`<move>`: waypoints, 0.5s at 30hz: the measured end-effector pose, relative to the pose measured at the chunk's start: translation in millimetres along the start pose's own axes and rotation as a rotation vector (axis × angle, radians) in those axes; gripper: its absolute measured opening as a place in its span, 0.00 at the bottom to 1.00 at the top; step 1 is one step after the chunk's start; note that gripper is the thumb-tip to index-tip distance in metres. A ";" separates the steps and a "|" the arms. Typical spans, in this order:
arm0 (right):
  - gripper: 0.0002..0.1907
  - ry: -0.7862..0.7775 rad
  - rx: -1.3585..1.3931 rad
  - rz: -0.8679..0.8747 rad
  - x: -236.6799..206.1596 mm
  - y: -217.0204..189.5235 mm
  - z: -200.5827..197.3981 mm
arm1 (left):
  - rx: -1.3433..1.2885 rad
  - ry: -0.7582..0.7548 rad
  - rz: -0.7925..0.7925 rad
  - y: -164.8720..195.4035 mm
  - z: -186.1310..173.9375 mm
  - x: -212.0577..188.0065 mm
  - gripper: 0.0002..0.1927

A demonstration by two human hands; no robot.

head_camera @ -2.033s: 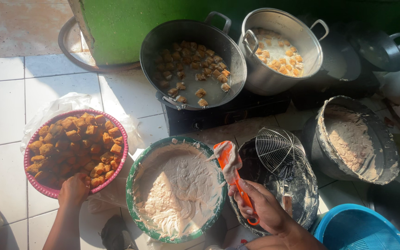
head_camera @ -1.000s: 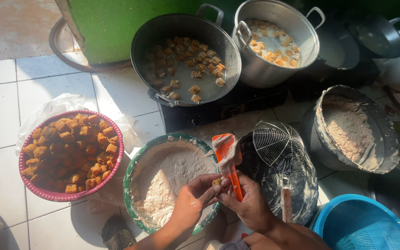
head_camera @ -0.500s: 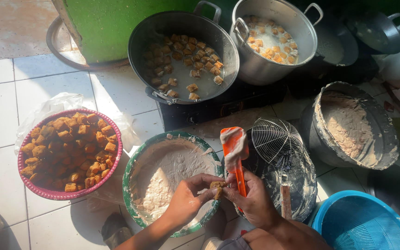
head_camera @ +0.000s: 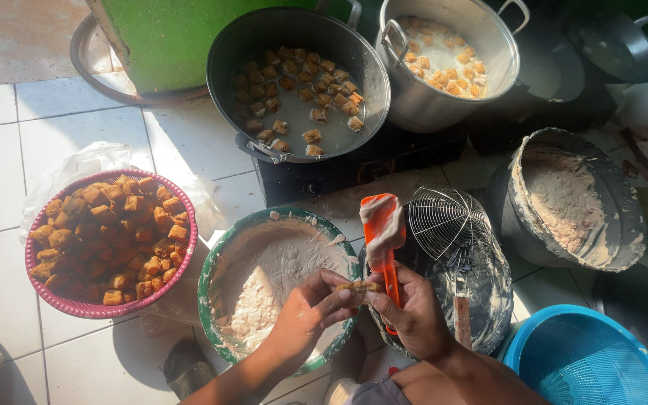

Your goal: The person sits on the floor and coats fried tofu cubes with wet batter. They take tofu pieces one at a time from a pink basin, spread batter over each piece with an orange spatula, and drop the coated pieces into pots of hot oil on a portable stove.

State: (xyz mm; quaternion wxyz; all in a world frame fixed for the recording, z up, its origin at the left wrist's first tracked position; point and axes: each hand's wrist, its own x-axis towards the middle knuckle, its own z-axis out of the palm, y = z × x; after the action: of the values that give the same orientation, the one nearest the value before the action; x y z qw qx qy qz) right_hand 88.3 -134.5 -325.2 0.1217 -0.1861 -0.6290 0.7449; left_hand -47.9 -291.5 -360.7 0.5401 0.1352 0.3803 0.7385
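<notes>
- Change vs. 2 s ago: my left hand (head_camera: pixel 305 315) was at the pink basket (head_camera: pixel 39 289) of fried tofu cubes; it's now off the basket and meets my right hand (head_camera: pixel 414 315) at the near-right rim of the green-rimmed paste bowl (head_camera: pixel 208 296).
- Change vs. 1 s ago: hands have closed in together; a tofu piece (head_camera: pixel 355 286) now sits between them. Judgement: piece picked, filling step in hand.
- Left grip: fingers closed on the tofu piece, pinching from the left.
- Right grip: wrapped round the handle of the orange spatula (head_camera: pixel 384 236), blade up, coated w/ pale paste; fingertips also touch the tofu piece.
- Tofu piece pos.: just over the bowl's near-right rim, touching the spatula handle, betw. both hands.
- Ref.: wire skimmer (head_camera: pixel 450 223) just right of spatula; frying pan (head_camera: pixel 294 86) on stove at far side of the floor; blue basket (head_camera: pixel 586 360) at near-right corner.
</notes>
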 end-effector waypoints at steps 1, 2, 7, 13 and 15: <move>0.14 0.004 0.039 0.036 0.7 1.6 -2.9 | -0.084 -0.060 -0.028 -0.5 -3.1 1.4 0.09; 0.14 -0.004 0.061 0.040 0.2 3.7 -4.7 | -0.168 -0.119 -0.057 -1.2 -5.2 2.4 0.09; 0.13 -0.062 0.173 0.064 0.1 9.2 -8.2 | 0.192 -0.057 -0.023 -8.1 -2.6 1.9 0.14; 0.16 0.054 -0.429 -0.308 2.3 11.0 -0.8 | 0.073 0.025 -0.041 -6.1 -8.0 9.9 0.16; 0.18 0.037 -0.236 -0.092 -5.6 8.4 -1.2 | 0.037 0.107 -0.008 -1.6 -11.7 12.0 0.16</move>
State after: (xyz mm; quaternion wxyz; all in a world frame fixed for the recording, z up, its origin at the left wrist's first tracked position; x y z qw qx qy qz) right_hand 94.3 -137.2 -332.9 0.1446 -0.1840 -0.7177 0.6559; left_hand -58.5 -285.4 -372.2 0.5193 0.1038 0.4228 0.7354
